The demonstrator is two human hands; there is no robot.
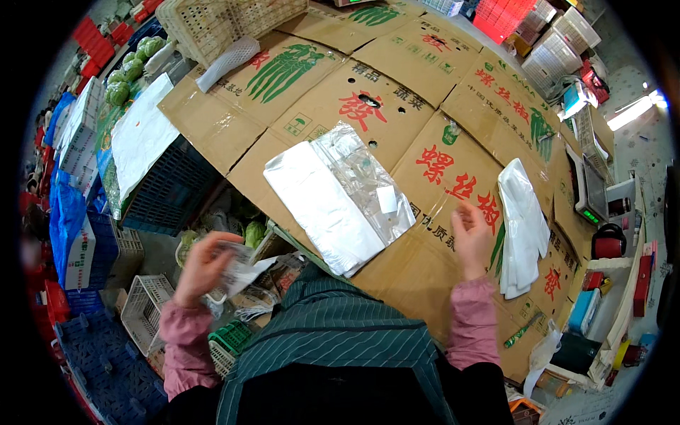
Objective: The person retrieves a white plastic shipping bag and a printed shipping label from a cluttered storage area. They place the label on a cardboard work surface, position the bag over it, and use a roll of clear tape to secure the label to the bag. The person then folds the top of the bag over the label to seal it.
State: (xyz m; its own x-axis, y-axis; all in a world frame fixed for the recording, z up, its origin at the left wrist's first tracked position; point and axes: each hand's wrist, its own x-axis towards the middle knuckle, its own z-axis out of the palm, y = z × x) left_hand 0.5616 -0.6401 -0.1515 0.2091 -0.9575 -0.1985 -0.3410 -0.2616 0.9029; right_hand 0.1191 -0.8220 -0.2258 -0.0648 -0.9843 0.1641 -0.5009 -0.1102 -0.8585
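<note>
While the left hand (205, 268) hangs out past the near edge of the table (404, 276), its grip is clamped on a crumpled sheet (241, 273), thin and greyish, held over the jumble of baskets below. The right hand (471, 237) is over the cardboard top, fingers curled in and nothing showing in them; from where I stand I can't tell whether that thumb and the fingertips actually meet.

Between the two hands, a stack of white bags (312, 205) lies flat on the cardboard near the person's apron (333, 333), with a clear wrapper (358, 166) along its right side. Neither hand touches the stack. Off to the right, a loose bundle of white bags (520, 227) lies by itself, past the right hand, with a green-handled knife (523, 331) nearer the person and a scale (586, 185) at the table's right edge.

As for how far along it is, I'd call this an early point: the stack is laid out squarely within reach, and that much looks done. What seems left is the sheet, not yet let go of, and the bags themselves, which lie together with none opened out or filled.
</note>
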